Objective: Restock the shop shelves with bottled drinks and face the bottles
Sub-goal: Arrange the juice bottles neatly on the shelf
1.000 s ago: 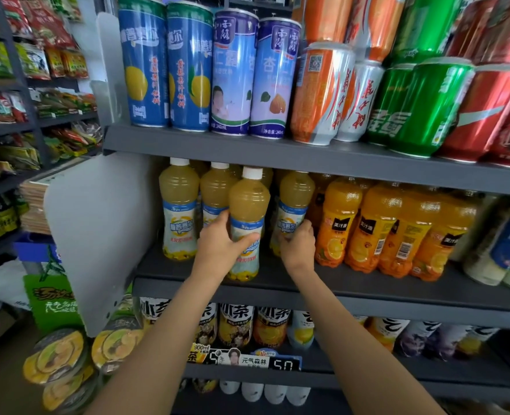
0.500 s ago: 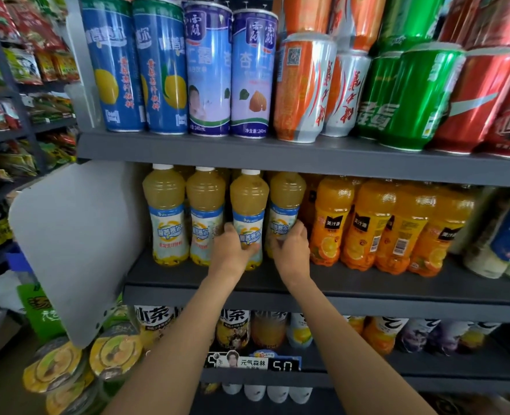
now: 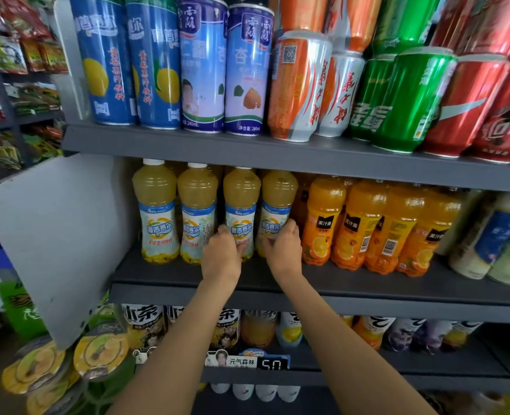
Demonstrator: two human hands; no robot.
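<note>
Several pale yellow juice bottles with white caps and blue-white labels stand in a row on the middle shelf [image 3: 188, 277]. My left hand [image 3: 222, 256] grips the lower part of the third bottle [image 3: 241, 205]. My right hand [image 3: 283, 250] grips the base of the fourth bottle [image 3: 278, 202], right beside it. Both bottles stand upright with labels facing out. The first bottle [image 3: 155, 211] and second bottle [image 3: 197, 214] stand untouched to the left.
Orange juice bottles [image 3: 352, 226] crowd the shelf right of my hands, with white bottles [image 3: 493, 235] beyond. Tall cans [image 3: 203, 64] fill the shelf above. A grey side panel [image 3: 56, 235] closes the left end. Tea bottles [image 3: 146, 322] line the shelf below.
The third bottle went from lifted and forward to standing back in line with the others. Both hands moved deeper into the shelf and lower on their bottles.
</note>
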